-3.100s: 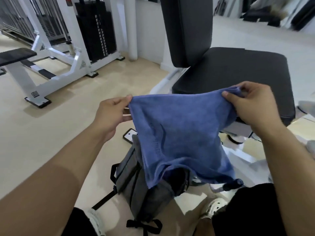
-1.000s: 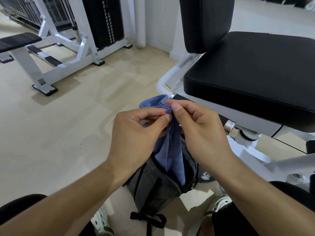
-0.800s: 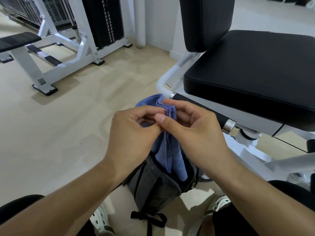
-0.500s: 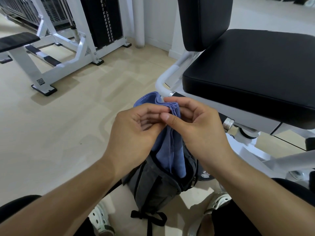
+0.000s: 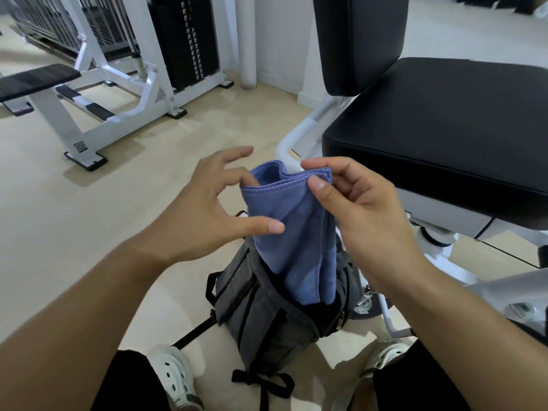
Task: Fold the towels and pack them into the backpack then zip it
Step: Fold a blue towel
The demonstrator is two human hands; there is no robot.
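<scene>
A folded blue towel [image 5: 292,232] hangs upright, its lower end inside the open top of a grey backpack [image 5: 272,321] that stands on the floor between my feet. My right hand [image 5: 353,209] pinches the towel's top right corner between thumb and forefinger. My left hand [image 5: 207,209] is spread open at the towel's left side, its thumb touching the front of the cloth and one finger tucked at the top fold.
A black padded gym seat [image 5: 444,123] with a white frame stands close on the right. A white weight machine [image 5: 124,63] and a bench [image 5: 35,81] stand at the back left. Beige floor [image 5: 74,218] lies to the left.
My left hand has let go of the towel's top and spread its fingers. The right hand keeps its pinch, and the towel's top edge has opened out to the left.
</scene>
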